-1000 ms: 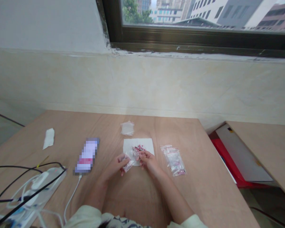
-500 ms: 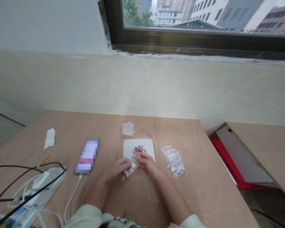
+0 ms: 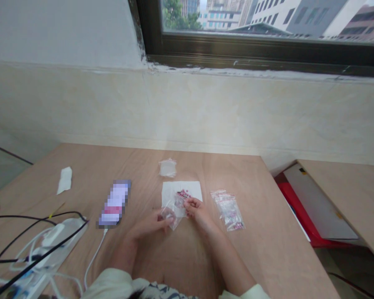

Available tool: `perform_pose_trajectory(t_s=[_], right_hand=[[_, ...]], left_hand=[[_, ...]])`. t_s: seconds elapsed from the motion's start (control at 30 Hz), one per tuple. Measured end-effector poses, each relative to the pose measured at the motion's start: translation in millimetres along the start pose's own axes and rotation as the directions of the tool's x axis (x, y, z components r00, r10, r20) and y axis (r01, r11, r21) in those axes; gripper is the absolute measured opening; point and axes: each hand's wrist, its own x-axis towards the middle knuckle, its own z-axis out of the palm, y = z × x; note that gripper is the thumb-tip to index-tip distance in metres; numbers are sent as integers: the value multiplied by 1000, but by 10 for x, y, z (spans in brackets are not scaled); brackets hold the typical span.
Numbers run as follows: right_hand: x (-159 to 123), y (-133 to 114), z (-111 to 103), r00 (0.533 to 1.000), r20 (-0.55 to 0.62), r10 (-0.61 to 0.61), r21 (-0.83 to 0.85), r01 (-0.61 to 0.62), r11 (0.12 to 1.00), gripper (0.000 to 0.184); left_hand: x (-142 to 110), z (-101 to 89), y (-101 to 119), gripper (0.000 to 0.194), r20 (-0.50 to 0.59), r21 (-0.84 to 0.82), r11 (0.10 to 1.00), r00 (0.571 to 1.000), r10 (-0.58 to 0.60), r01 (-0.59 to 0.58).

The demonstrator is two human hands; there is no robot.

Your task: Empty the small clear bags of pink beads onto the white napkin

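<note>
A small clear plastic bag (image 3: 173,220) is held over the near part of a white paper sheet (image 3: 170,190). My left hand (image 3: 154,223) is closed on the bag's left side, thumb and fingers pinching the film. My right hand (image 3: 196,209) pinches at the bag's upper right edge; its fingertips partly hide what lies between them. Just beyond those fingers, a pile of small pink and dark beads (image 3: 183,193) lies on the paper. The bag's film overlaps the pile's near side.
Filled clear bags (image 3: 230,211) lie right of the paper, and a stack of flat small bags (image 3: 168,168) lies behind it. To the left are a phone (image 3: 114,203) on a white cable, a tissue (image 3: 65,180) and a power strip (image 3: 60,245) with tangled cords.
The bag has been spread wider between my hands and shows more of its clear film. My right hand has shifted slightly right; my left hand has moved a little left.
</note>
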Motion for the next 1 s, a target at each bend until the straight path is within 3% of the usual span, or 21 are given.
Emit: perform_pose_trajectory(t_s=[0.13, 0.2, 0.3, 0.53, 0.67, 0.77, 1.0], right_hand=[[-113, -153, -67, 979, 26, -202, -221, 202, 954, 28], [-174, -226, -74, 964, 80, -255, -305, 267, 914, 30], [-222, -268, -75, 961, 79, -266, -356, 277, 892, 32], [-194, -176, -142, 983, -14, -181, -313, 167, 935, 26], [-227, -174, -111, 969, -36, -246, -374, 215, 902, 27], [-258, -197, -55, 949, -59, -310, -393, 263, 881, 28], [-268, -246, -19, 959, 39, -280, -284, 279, 917, 24]], left_hand=[[26, -54, 68, 33, -198, 42, 994, 975, 104, -98], [75, -42, 130, 30, -243, 91, 990, 961, 130, -111], [145, 5, 211, 25, -229, 184, 975, 960, 162, -121], [151, 74, 210, 21, -271, 378, 911, 921, 281, -167], [114, 117, 221, 22, -248, 456, 872, 916, 316, -177], [116, 143, 236, 21, -225, 470, 861, 917, 328, -193], [139, 179, 276, 22, -186, 410, 886, 931, 314, -217]])
